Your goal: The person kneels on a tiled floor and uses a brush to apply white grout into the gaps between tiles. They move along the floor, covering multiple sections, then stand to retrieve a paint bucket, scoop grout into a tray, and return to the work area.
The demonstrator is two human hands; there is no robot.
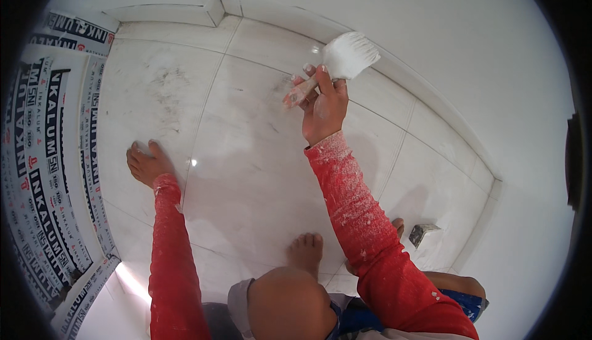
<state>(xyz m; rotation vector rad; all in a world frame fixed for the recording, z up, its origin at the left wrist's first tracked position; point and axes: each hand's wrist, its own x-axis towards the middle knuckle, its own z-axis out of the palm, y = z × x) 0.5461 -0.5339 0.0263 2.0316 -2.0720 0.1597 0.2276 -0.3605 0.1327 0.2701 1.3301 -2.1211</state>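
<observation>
A wide paintbrush [349, 56] with white-coated bristles is held in my right hand [327, 105], near the base of the wall. Its worn reddish handle [299, 93] slants down to the left across my fingers, and the bristles point up and to the right. White smears mark the fingertips. My left hand [147, 162] is palm down on the tiled floor [246, 149], fingers spread and holding nothing. Both red sleeves are dusted with white, the right one more heavily.
A low skirting [394, 65] runs along the white wall [468, 50]. Film-wrapped frames with printed strips [55, 179] stand at the left. Near my right foot lies a small metallic piece [422, 234]. Dark smudges [166, 87] mark the far tiles; my bare foot [306, 252] is close in.
</observation>
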